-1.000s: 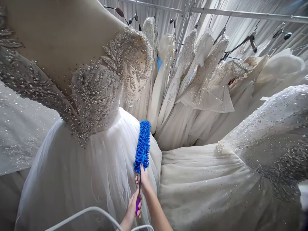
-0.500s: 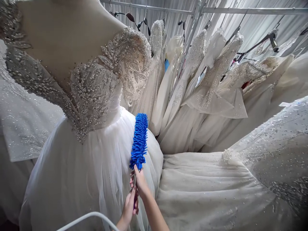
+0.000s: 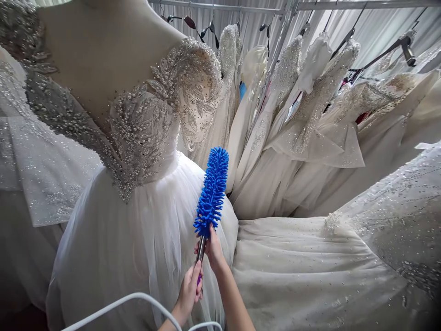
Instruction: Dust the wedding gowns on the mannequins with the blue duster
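A blue fluffy duster (image 3: 212, 191) points up and slightly right in front of a white beaded gown (image 3: 138, 138) on a mannequin. My left hand (image 3: 189, 287) is wrapped round the lower part of its handle, where a bit of purple shows. Just above, my right hand (image 3: 212, 248) is closed at the top of the metal shaft, its thumb against the base of the blue fibres. The duster's head stands before the gown's skirt, near its right edge; whether it touches the fabric cannot be made out.
More pale gowns (image 3: 292, 115) hang from a metal rail (image 3: 372, 5) behind. At the right another beaded gown (image 3: 399, 207) spreads its skirt towards the middle. A white curved tube (image 3: 120, 299) crosses the bottom, and sparkling fabric (image 3: 51, 170) hangs at the left.
The duster and both hands have moved right in view, with the duster's head higher and tilted more to the right. More metal shaft shows between the hands. The view has shifted slightly.
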`<state>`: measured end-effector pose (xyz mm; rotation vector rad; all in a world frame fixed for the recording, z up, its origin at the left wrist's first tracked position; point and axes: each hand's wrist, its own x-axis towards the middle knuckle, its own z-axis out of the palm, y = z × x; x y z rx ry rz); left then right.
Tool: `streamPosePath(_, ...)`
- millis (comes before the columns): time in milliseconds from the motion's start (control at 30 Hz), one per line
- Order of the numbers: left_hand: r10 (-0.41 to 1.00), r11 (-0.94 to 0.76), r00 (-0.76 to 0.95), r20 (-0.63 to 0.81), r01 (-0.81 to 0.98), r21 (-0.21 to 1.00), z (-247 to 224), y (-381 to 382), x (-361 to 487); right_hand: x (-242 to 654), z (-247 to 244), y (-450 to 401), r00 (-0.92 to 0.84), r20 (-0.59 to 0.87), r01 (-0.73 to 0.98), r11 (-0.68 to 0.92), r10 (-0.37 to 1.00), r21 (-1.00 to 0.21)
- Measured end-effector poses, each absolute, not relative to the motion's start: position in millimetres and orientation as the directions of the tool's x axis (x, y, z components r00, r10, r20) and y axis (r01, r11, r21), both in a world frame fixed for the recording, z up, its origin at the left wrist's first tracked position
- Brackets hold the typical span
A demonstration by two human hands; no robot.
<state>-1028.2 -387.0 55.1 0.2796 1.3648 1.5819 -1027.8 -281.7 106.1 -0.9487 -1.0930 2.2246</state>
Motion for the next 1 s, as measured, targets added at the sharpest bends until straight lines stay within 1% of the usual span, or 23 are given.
streamPosePath(67,0.776,0.091,-0.509,-0.373,-0.494,0.865,58,-393,-1036,-1037,113,-281,-0.745,-0.321,-0.136,-0.604,0.585,-0.785)
streamPosePath(133,0.779,0.116,-0.508,-0.368,-0.46,0.88,57,-401,-1042,-1044,111,-283,-0.777,-0.294,-0.147,-0.615,0.557,-0.775)
streamPosePath(200,0.802,0.182,-0.482,-0.353,-0.366,0.913,60,-407,-1048,-1048,105,-287,-0.739,-0.308,-0.16,-0.6,0.6,-0.784)
streamPosePath(233,0.814,0.194,-0.488,-0.316,-0.286,0.939,63,-409,-1053,-1049,103,-289,-0.7,-0.319,-0.169,-0.582,0.639,-0.795)
streamPosePath(300,0.807,0.154,-0.563,-0.179,-0.093,0.984,75,-410,-1067,-1047,102,-292,-0.616,-0.318,-0.191,-0.529,0.721,-0.827)
streamPosePath(367,0.745,0.092,-0.667,-0.023,0.069,0.993,92,-404,-1086,-1041,105,-294,-0.571,-0.3,-0.189,-0.479,0.764,-0.857)
streamPosePath(400,0.717,0.079,-0.696,0.022,0.113,0.99,102,-399,-1095,-1038,108,-295,-0.562,-0.295,-0.176,-0.461,0.773,-0.87)
streamPosePath(433,0.725,0.074,-0.687,0.049,0.148,0.986,111,-392,-1103,-1035,110,-297,-0.557,-0.293,-0.157,-0.445,0.777,-0.882)
streamPosePath(467,0.766,0.077,-0.641,0.051,0.169,0.983,119,-386,-1111,-1032,112,-299,-0.55,-0.29,-0.135,-0.426,0.783,-0.894)
streamPosePath(567,0.879,0.072,-0.475,0.037,0.21,0.975,132,-368,-1124,-1026,112,-304,-0.503,-0.269,-0.073,-0.351,0.821,-0.933)
streamPosePath(633,0.891,0.083,-0.454,0.023,0.211,0.974,132,-361,-1127,-1024,109,-306,-0.465,-0.247,-0.038,-0.297,0.85,-0.954)
streamPosePath(733,0.909,0.106,-0.414,-0.039,0.139,0.985,123,-356,-1130,-1022,103,-306,-0.414,-0.226,-0.025,-0.259,0.882,-0.965)
streamPosePath(867,0.952,0.114,-0.291,-0.091,0.061,0.992,112,-351,-1132,-1018,97,-304,-0.403,-0.275,-0.048,-0.32,0.873,-0.946)
streamPosePath(1000,0.949,0.127,-0.297,-0.109,0.044,0.991,111,-350,-1129,-1017,92,-304,-0.449,-0.327,-0.032,-0.381,0.831,-0.924)
